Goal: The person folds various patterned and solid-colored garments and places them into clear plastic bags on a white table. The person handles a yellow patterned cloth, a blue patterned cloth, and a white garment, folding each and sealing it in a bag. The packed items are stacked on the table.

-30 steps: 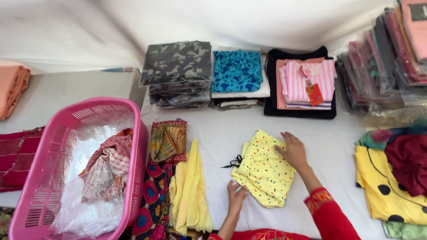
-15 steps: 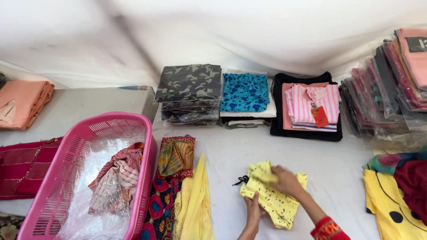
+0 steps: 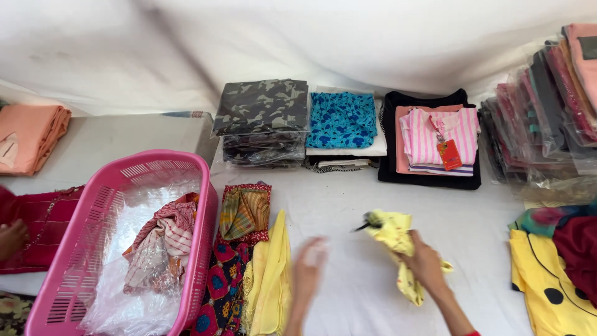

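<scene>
basket (image 3: 199,180) left, garment (image 3: 398,239) right, stacks (image 3: 348,124) behind

Two bare forearms rise from the lower edge of the view, at about six o'clock. The left hand (image 3: 309,264) is blurred, with no ring or band to make out. The right hand (image 3: 424,261) is bare too, and its wrist carries nothing. A sliver of red sleeve (image 3: 476,333) shows at five o'clock.

yellow garment (image 3: 398,246): thin matt dotted cloth, crumpled in right hand (image 3: 426,264) | basket (image 3: 199,205) at 9 o'clock: glossy pink plastic, slotted | liner (image 3: 134,311): clear crinkled film | table cover (image 3: 348,199): matt white cloth | stacks (image 3: 547,118) at 2 o'clock: shiny plastic sleeves
</scene>
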